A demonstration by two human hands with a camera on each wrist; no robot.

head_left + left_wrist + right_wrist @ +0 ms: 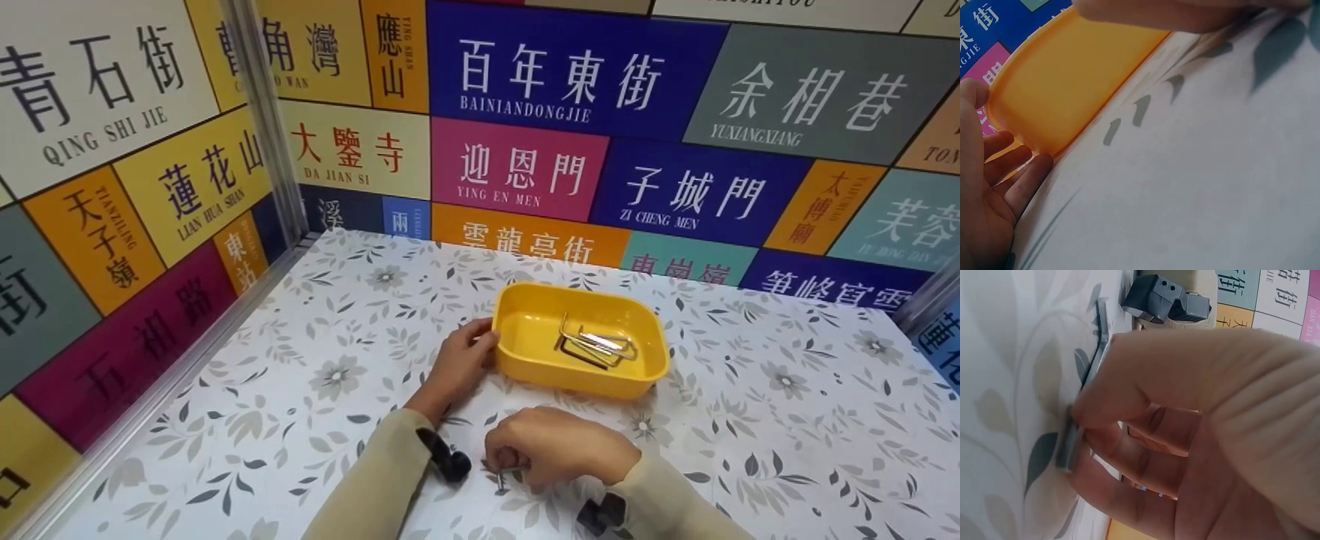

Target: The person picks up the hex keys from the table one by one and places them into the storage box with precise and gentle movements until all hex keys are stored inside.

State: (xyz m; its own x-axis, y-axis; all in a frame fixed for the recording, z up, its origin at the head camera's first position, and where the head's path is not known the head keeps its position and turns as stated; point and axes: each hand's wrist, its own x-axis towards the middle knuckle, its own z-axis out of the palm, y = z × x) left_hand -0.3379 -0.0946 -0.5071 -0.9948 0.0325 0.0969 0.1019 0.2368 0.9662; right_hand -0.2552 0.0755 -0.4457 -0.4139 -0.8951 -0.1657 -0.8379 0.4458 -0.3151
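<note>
A yellow plastic tub (pixel 525 379) stands on the table with several L-shaped hex keys (pixel 600 345) lying in it, most silvery and one black. My left hand (pixel 463 366) rests against the tub's left end, its fingers (pixel 1027 183) touching the outer wall and the thumb up by the rim. In front of the tub, my right hand (pixel 559 446) pinches a silvery hex key (pixel 1095 363) between thumb and fingers. The key is close over the tabletop, its bent end showing past the thumb in the right wrist view. The other fingers are curled loosely.
The table (pixel 750 465) has a white cover with a grey floral print. Colourful panels with street names (pixel 517 169) rise behind it and on the left. A metal post (pixel 270 120) stands in the corner. Dark wrist cameras (pixel 450 459) sit at both sleeves.
</note>
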